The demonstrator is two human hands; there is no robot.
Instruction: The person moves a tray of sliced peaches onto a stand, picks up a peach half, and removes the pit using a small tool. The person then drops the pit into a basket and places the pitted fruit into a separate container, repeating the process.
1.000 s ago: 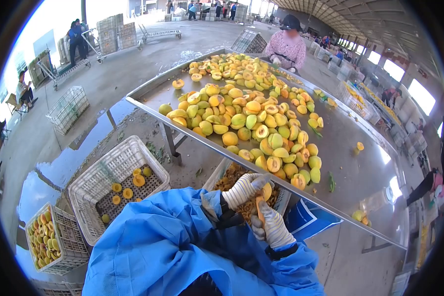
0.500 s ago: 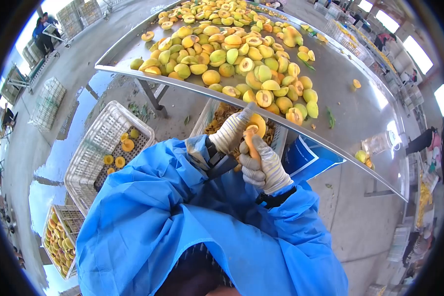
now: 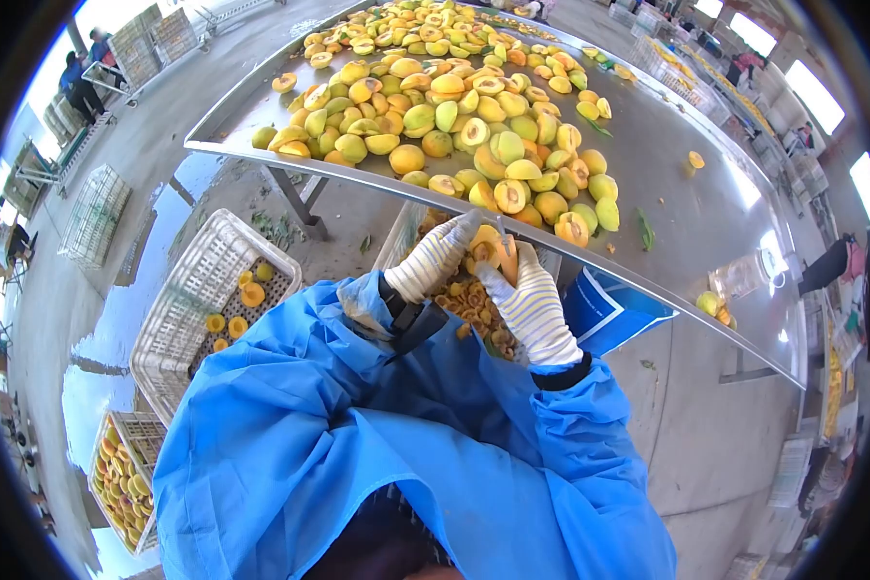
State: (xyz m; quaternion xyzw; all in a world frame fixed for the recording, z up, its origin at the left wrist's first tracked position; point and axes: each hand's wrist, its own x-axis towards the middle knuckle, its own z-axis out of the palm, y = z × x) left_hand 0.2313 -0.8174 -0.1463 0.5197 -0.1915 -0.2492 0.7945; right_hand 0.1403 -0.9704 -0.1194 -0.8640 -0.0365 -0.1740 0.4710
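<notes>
Both my hands wear striped knit gloves and meet just below the metal table's near edge (image 3: 377, 182). My left hand (image 3: 433, 259) grips a halved yellow peach (image 3: 485, 247) from the left. My right hand (image 3: 524, 298) is closed around an orange-handled knife (image 3: 506, 253) whose tip sits in the peach. Under the hands a white crate (image 3: 403, 235) holds peach pits and scraps (image 3: 474, 304). A large heap of whole and halved peaches (image 3: 454, 116) covers the table beyond.
A white crate (image 3: 188, 300) with a few peach halves stands on the floor at left; another crate (image 3: 116, 474) full of halves is at lower left. A blue-white box (image 3: 604, 304) lies under the table. People and crate stacks (image 3: 87, 82) at far left.
My view tilted down toward the table edge. My hands rose closer to the table rim, and the right hand turned the knife up into the peach.
</notes>
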